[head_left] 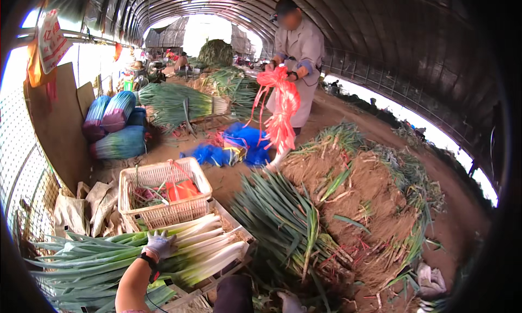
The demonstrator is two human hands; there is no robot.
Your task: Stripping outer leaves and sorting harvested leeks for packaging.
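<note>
My left hand (159, 244), in a pale glove with a dark strap at the wrist, lies on a pile of large green onions (198, 261). Its fingers are spread over the stalks, not closed round them. The white ends point right and the long green leaves trail left over a low wooden stand (231, 218). At the lower edge, right of my dark-clad knee (234, 294), a pale gloved shape looks like my right hand (291, 301); its fingers are too dim to make out. More green onions (272, 204) lie heaped beyond it.
A white plastic basket (166, 215) with red strips stands behind the stand. Another person (302, 57) holds a bunch of red plastic ties (280, 106). Blue netting (239, 144) lies on the ground, a soil mound (375, 193) rises at right, and bagged bundles (117, 141) sit at left.
</note>
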